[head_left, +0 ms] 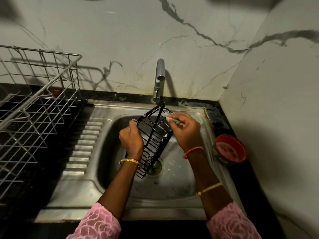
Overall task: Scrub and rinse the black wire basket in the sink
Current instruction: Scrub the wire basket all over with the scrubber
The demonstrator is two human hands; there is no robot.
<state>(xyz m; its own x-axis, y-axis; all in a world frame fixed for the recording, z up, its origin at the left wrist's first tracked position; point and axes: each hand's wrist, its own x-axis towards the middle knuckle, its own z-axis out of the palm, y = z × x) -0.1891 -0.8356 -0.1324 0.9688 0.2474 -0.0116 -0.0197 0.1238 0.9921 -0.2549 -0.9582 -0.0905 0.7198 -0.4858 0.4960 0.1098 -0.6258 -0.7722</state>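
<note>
Holding one black wire basket (154, 137) over the bowl of the steel sink (174, 200), the person is using two hands. The left hand (131, 138) is curling its fingers around the left rim of the basket and is gripping it, and the basket is tilting, with its far end just under the one tap (159, 78) and its near end above the drain (156, 167). The right hand (185, 131) is pinching one small pale scrubber (168, 116) and is pressing it on the far right edge of the basket. One red round tub (230, 150) is sitting on the right edge of the sink, near the right wrist. One steel dish rack (34, 107) is standing far left on the counter, well apart from the hands. The near part of the bowl is lying open under the forearms.
</note>
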